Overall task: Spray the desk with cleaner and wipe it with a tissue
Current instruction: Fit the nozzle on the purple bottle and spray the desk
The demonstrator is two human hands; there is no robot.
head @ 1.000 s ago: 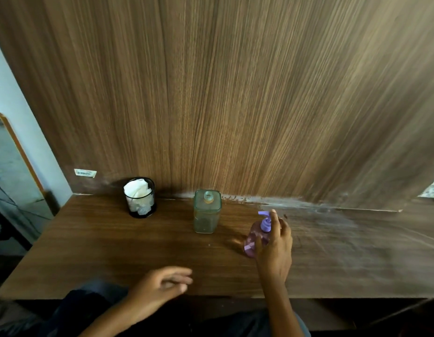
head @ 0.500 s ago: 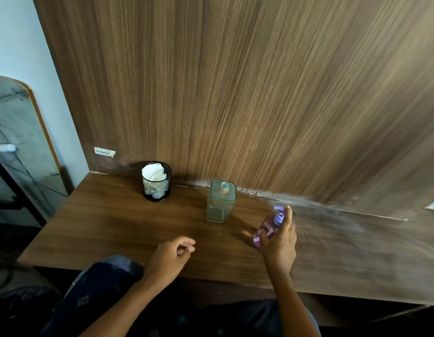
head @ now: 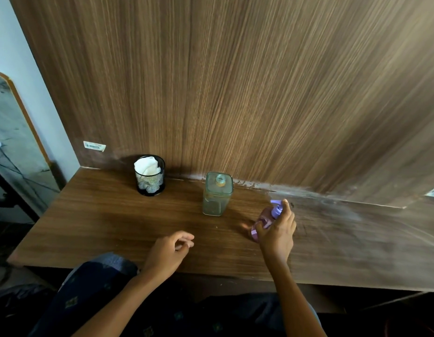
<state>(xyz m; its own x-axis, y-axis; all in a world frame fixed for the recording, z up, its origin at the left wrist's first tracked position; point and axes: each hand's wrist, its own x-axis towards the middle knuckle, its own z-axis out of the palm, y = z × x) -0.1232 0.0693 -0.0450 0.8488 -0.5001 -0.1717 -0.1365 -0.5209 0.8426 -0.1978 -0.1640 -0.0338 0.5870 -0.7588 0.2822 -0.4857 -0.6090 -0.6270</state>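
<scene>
My right hand (head: 278,233) grips a small purple spray bottle (head: 266,218) tilted over the wooden desk (head: 109,222), index finger on its nozzle, which points left and away. My left hand (head: 171,251) hovers over the desk's front edge, fingers loosely curled, holding nothing. White tissue (head: 148,166) sticks out of a black mesh cup (head: 150,177) at the back left. The desk's right part looks dusty and whitish.
A square clear glass jar (head: 217,194) with a lid stands near the back wall, just left of the spray bottle. A wood panel wall rises behind the desk. My knee in dark patterned cloth (head: 94,288) sits below the front edge.
The view has shifted, so the desk's left end now shows. My right hand keeps hold of the tilted bottle. My left hand has lifted a little further over the desk edge.
</scene>
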